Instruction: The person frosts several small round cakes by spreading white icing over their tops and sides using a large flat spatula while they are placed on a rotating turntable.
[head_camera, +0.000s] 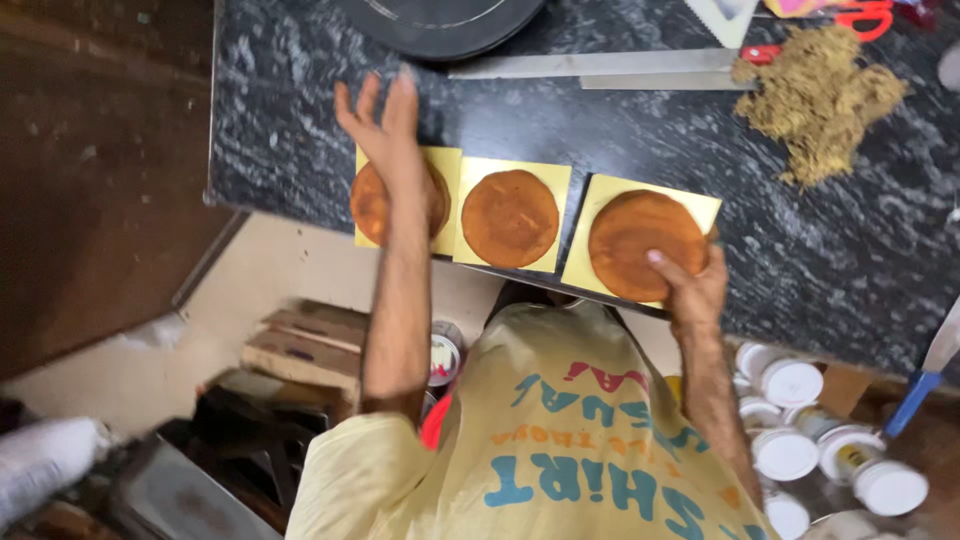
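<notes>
On the near counter edge my right hand (690, 285) pinches the right cake (645, 243) on its yellow card (700, 208), while my left hand (385, 125) hovers splayed and empty over the left cake (372, 203); I'd grip lightly and keep that card level.

The person wears a loose, pale yellow short-sleeved T-shirt printed with large blue lettering and a smaller line of red lettering near the collar. Both forearms are bare below the sleeves. The left hand (385, 125) and right hand (690, 290) wear no gloves, rings or watch.
</notes>
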